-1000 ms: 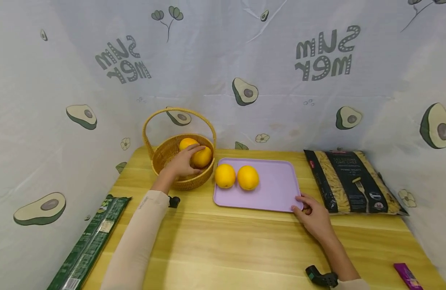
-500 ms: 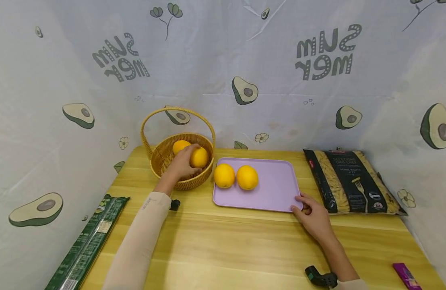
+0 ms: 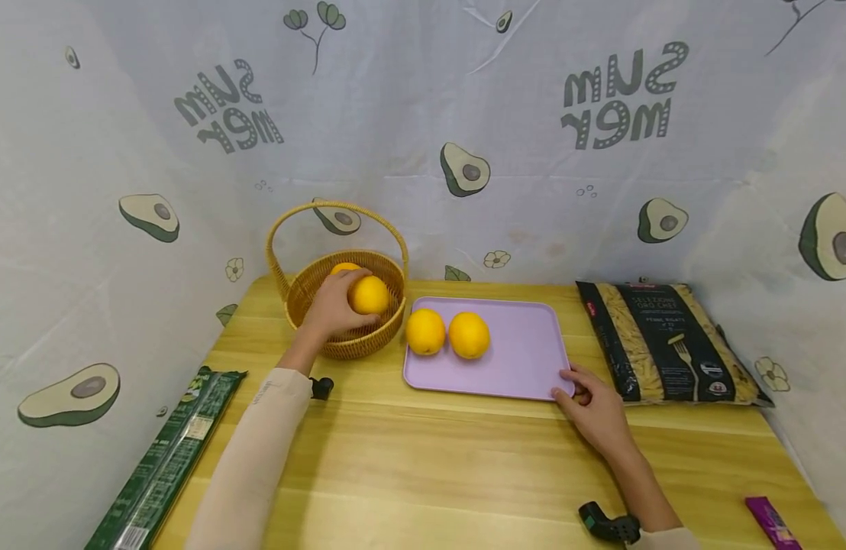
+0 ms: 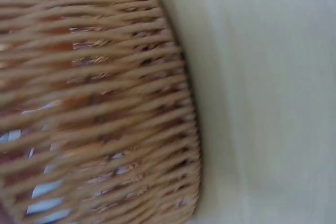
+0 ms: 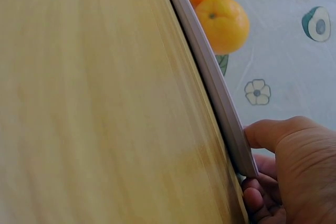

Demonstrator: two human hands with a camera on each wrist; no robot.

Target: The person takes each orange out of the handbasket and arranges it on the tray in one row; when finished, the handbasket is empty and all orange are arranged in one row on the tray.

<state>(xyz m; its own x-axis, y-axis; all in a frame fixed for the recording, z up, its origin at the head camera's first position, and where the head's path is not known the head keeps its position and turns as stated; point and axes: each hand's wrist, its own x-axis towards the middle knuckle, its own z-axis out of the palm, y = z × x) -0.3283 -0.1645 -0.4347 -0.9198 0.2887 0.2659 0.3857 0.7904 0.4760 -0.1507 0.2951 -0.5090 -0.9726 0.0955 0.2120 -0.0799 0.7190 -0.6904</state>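
Observation:
My left hand (image 3: 335, 305) reaches into the wicker basket (image 3: 360, 349) and grips an orange (image 3: 369, 296), fingers over its far side and thumb at the near side. Behind that hand a second orange (image 3: 345, 267) shows only its top. In the left wrist view the basket's woven side (image 4: 121, 98) fills the left half and hides the hand's work. My right hand (image 3: 597, 409) pinches the near right corner of the lilac tray (image 3: 522, 344), thumb on its rim in the right wrist view. Two oranges, a left one (image 3: 425, 332) and a right one (image 3: 469, 335), sit on the tray's left part.
A black bag of penne pasta (image 3: 670, 344) lies right of the tray. A long green packet (image 3: 169, 458) lies along the table's left edge, and a small purple packet (image 3: 771, 522) near the right edge. The basket's tall handle (image 3: 337, 205) arches over it. A printed cloth hangs behind.
My left hand has shifted slightly left inside the basket, and the orange in it has moved left too. The second orange is now more covered. My right hand stays at the tray's corner.

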